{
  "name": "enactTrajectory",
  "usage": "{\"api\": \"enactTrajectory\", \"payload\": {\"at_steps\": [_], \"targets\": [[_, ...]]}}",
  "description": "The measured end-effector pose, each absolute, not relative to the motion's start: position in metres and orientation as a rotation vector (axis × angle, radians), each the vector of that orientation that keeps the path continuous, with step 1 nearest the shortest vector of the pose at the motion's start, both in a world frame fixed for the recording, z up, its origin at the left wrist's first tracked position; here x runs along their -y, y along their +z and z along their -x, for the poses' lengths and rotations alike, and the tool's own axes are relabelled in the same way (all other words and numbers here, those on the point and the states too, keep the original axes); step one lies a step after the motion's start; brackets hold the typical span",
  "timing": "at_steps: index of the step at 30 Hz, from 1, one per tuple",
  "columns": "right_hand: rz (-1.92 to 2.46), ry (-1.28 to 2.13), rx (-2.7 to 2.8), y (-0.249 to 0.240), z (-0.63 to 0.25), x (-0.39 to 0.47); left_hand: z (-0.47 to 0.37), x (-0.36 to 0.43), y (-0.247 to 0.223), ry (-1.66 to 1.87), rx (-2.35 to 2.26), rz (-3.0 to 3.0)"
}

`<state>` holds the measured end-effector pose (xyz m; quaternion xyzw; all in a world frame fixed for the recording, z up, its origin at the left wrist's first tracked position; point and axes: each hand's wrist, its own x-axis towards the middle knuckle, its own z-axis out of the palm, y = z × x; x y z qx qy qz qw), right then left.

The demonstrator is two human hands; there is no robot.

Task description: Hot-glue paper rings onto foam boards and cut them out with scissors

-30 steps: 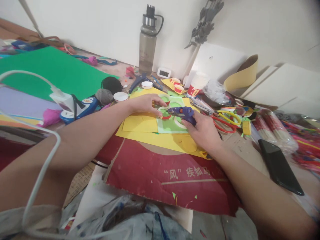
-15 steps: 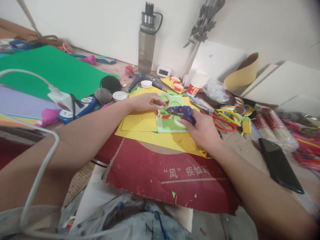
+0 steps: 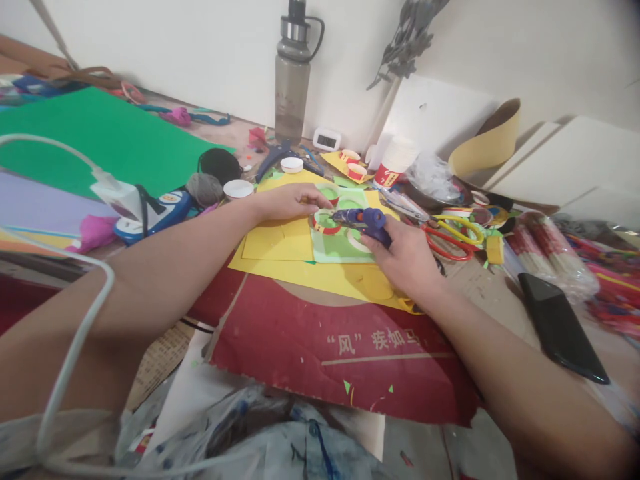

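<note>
Right hand [image 3: 406, 259] clamped on a glue gun [image 3: 369, 223], its nozzle by a red ring [image 3: 327, 229] at nine o'clock on green card [image 3: 327, 250]. Left hand [image 3: 293, 201] at the ring's ten o'clock; whether its bent fingers grip anything cannot be told. Scissors [image 3: 453, 248] at the gun's three o'clock.

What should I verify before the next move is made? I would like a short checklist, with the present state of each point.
1. Blue-purple plastic glue gun gripped in the right hand: ok.
2. Glue gun tip near the small red-and-white paper ring: ok.
3. Left hand well clear of the tip: not ok, its fingertips look very close.
4. Melted glue showing at the tip: cannot tell, too small.
5. Light green paper sheet lying flat over the large yellow paper sheet: ok.
6. Black rectangular phone apart from the glue gun: ok.
</note>
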<state>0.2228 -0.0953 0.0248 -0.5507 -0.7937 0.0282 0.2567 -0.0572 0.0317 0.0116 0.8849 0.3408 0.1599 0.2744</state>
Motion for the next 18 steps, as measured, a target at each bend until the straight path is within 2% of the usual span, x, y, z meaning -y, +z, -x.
{"api": "enactTrajectory", "payload": {"at_steps": [18], "targets": [[1.578,0.069,2.072,0.015,-0.215,0.091,0.055,-0.032,0.014,0.428,-0.945,-2.401]]}}
